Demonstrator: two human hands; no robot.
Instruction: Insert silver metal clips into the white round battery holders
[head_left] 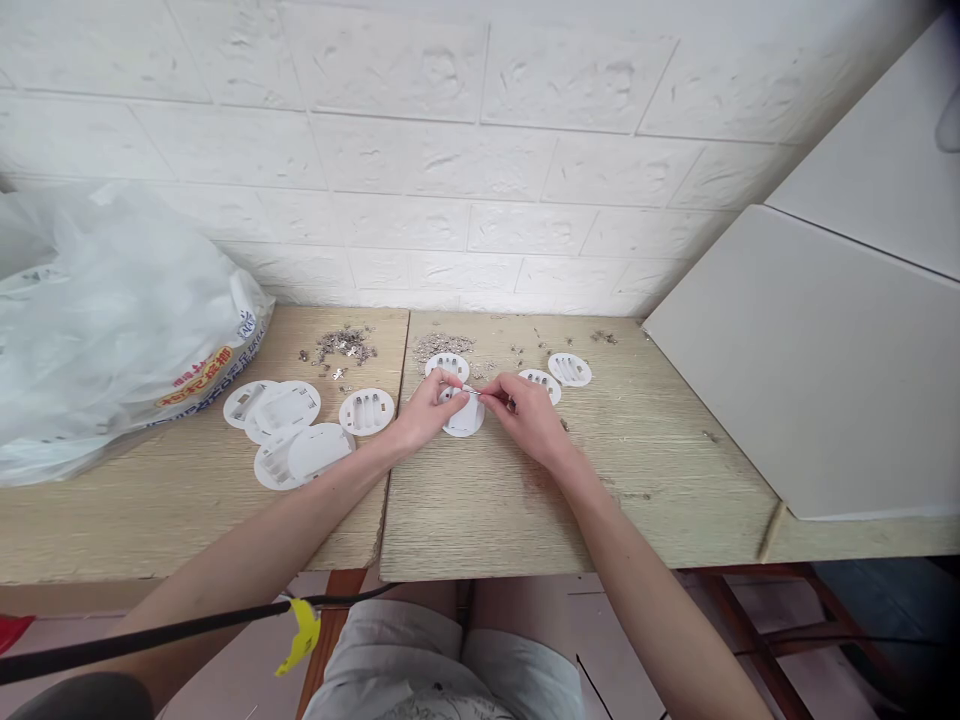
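Observation:
My left hand [431, 410] and my right hand [523, 412] meet in the middle of the table, both in a fingertip pinch. A thin, shiny small metal piece [471, 391] lies between their fingertips; its exact shape is too small to make out. Right below it is a round white plastic disc [463, 422], partly covered by my fingers. Another white disc with slots and metal parts [448, 366] lies just behind my left hand. Beside my right hand lies a similar disc [551, 385], partly hidden.
Loose metal pieces are heaped at the back left [346, 345] and back centre [442, 347]. Several white discs [285, 408] overlap on the left, by a large stuffed plastic bag [127, 330]. A pale panel [825, 370] stands at the right. A black cable [187, 622] crosses below the table edge.

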